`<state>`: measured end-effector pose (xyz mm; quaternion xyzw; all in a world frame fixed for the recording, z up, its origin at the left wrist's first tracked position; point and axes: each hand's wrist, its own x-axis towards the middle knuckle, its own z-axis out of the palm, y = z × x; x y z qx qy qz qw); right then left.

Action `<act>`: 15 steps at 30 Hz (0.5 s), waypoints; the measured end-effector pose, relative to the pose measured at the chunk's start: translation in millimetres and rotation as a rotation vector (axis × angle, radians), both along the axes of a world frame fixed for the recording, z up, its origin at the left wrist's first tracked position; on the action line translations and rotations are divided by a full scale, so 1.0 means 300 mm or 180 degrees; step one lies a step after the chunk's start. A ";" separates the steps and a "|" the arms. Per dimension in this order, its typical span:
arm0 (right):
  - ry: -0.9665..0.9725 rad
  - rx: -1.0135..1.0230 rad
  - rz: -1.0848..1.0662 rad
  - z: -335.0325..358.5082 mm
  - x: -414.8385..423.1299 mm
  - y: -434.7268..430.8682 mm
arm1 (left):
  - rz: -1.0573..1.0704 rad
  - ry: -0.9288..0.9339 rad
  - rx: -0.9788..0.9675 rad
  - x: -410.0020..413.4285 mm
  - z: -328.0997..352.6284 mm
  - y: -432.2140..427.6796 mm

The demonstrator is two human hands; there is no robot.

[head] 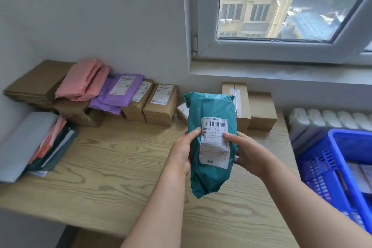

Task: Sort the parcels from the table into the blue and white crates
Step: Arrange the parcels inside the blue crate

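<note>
Both hands are raised over the tabletop, holding one teal parcel upright with its label facing the camera. The left hand grips the left edge and the right hand the right edge. Both thumbs press on the label; the other fingers curl round the back, mostly hidden.

Progress, as judged: early to middle. The blue crate, right of the fingers and lower, already holds a few pale items; their count is unclear because the frame edge cuts them off. The white crate is not in view. The teal parcel looks to be at label-reading, not yet dropped.

Still to sort, counted:
- pink parcels, far left of the fingers: two, stacked
- purple parcels, beside them: two
- labelled boxes, beyond the left fingers: two
- small box, partly behind the teal parcel: one
- plain boxes, beyond the right fingers: two
- flat mailers, well left: a pile, number not tellable
</note>
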<state>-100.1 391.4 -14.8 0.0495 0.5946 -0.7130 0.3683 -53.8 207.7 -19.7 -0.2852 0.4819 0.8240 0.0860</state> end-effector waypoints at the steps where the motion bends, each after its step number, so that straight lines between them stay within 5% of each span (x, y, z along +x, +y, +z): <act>1: 0.0004 0.0002 -0.0039 -0.003 0.006 0.011 | -0.0002 0.0014 0.0013 0.003 -0.003 0.012; 15: 0.0176 0.0009 -0.0434 0.018 0.032 0.095 | -0.0345 0.0176 -0.0218 -0.055 0.010 0.080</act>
